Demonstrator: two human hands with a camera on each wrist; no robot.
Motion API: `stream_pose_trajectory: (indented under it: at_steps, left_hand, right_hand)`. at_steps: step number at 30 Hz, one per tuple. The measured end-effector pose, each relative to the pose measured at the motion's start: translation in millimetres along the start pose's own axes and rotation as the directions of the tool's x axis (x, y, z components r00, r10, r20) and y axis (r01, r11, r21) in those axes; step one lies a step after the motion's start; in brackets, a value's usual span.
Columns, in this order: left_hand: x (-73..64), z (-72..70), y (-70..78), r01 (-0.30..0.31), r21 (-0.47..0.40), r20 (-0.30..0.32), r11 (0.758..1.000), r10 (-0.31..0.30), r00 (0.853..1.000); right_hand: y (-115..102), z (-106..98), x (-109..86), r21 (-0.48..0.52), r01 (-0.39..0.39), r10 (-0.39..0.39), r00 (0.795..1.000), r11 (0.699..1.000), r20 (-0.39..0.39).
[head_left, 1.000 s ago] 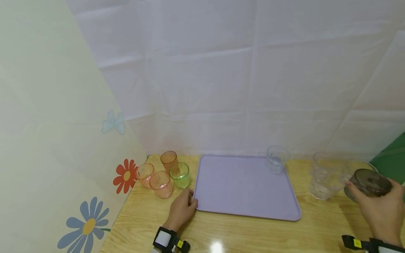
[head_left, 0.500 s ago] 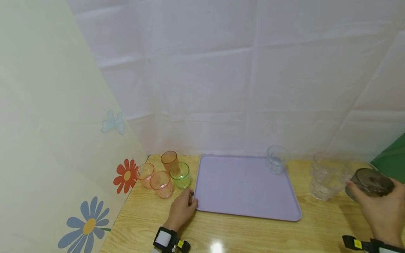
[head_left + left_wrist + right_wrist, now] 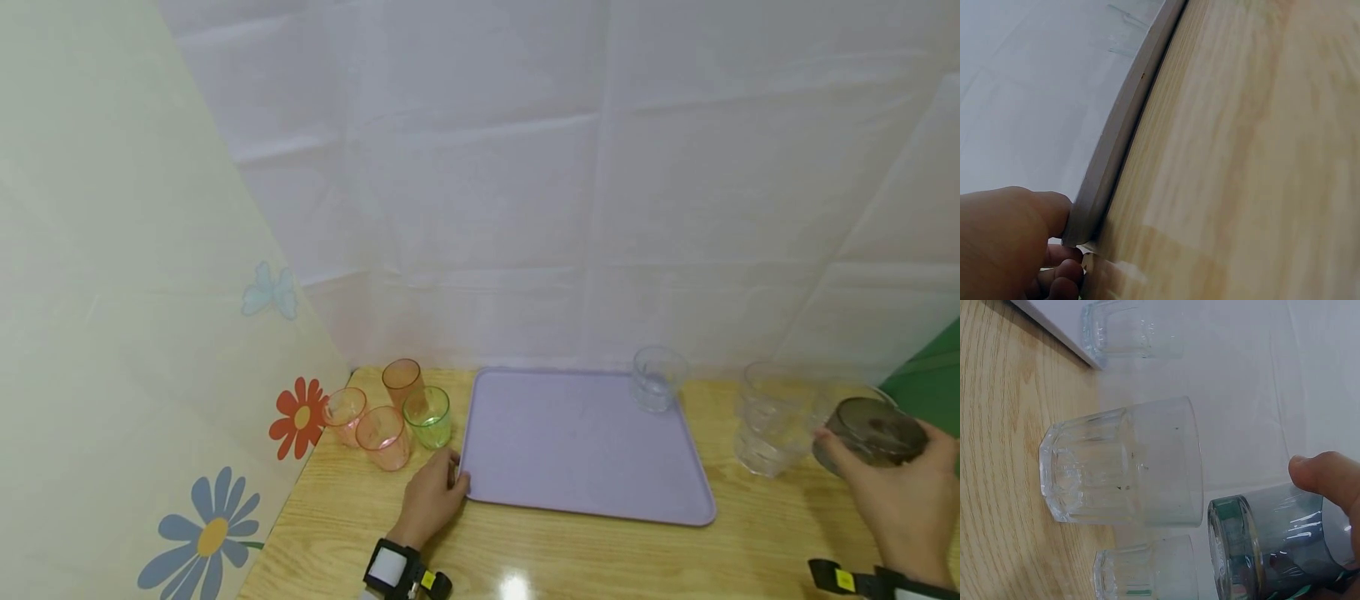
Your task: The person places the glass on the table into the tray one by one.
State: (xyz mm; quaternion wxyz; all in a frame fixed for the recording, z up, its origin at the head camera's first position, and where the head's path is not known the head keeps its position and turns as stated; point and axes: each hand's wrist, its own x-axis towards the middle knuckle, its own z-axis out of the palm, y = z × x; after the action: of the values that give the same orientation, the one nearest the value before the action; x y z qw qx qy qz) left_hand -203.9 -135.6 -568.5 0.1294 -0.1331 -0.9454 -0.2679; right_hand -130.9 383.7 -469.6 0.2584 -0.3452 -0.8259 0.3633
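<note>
In the head view my left hand (image 3: 431, 496) is at the near left corner of a flat lilac tray (image 3: 577, 450). The left wrist view shows its finger and thumb pinching the tray's rim (image 3: 1110, 144), with the other fingers curled below. At the far right, my right hand (image 3: 903, 492) grips a smoky grey tumbler (image 3: 873, 433). In the right wrist view that tumbler (image 3: 1285, 544) is off the table, thick base towards the tabletop. Two clear tumblers stand beside it, one nearer (image 3: 1122, 469) and one behind (image 3: 1144, 569). Another clear tumbler (image 3: 656, 383) stands on the tray's far right corner.
Left of the tray, several coloured tumblers stand close together, among them a green one (image 3: 427, 417), a pink one (image 3: 384, 437) and a brownish-orange one (image 3: 403, 383). A pale sheet (image 3: 480, 208) hangs behind the wooden table (image 3: 600, 558). Something green (image 3: 933, 375) is at the right edge.
My right hand and the grey tumbler have shifted very slightly to the left since half a second ago. My left hand, the tray and the other tumblers look unmoved.
</note>
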Motion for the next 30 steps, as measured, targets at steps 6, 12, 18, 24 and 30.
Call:
stream_pose_trajectory:
  at_steps: [6, 12, 18, 24, 30]
  left_hand:
    - [0.0, -0.5, -0.4, 0.002, 0.005, 0.011, 1.000, -0.002, 1.000]
    - [0.0, -1.1, -0.3, 0.015, 0.001, 0.023, 1.000, -0.015, 1.000]
    - [0.4, -0.4, -1.4, 0.008, -0.001, 0.026, 1.000, -0.008, 1.000]
    - [0.3, -1.1, -0.6, 0.016, -0.004, 0.037, 1.000, -0.016, 0.999]
    - [0.0, -2.3, 0.5, 0.018, -0.009, 0.038, 1.000, -0.018, 0.999]
  right_hand:
    - [-1.3, 2.4, -3.3, -0.021, 0.030, -0.030, 0.999, 0.999, -0.013]
    - [-1.3, 5.7, -2.9, -0.002, 0.036, -0.036, 0.999, 0.999, 0.000]
    - [-2.6, 7.0, -1.4, -0.013, 0.017, -0.016, 1.000, 1.000, 0.026]
    - [-4.8, 7.1, -2.0, -0.022, 0.018, -0.017, 0.999, 1.000, 0.045]
    - [-6.5, 7.3, -3.2, -0.018, 0.023, -0.022, 0.998, 1.000, 0.058]
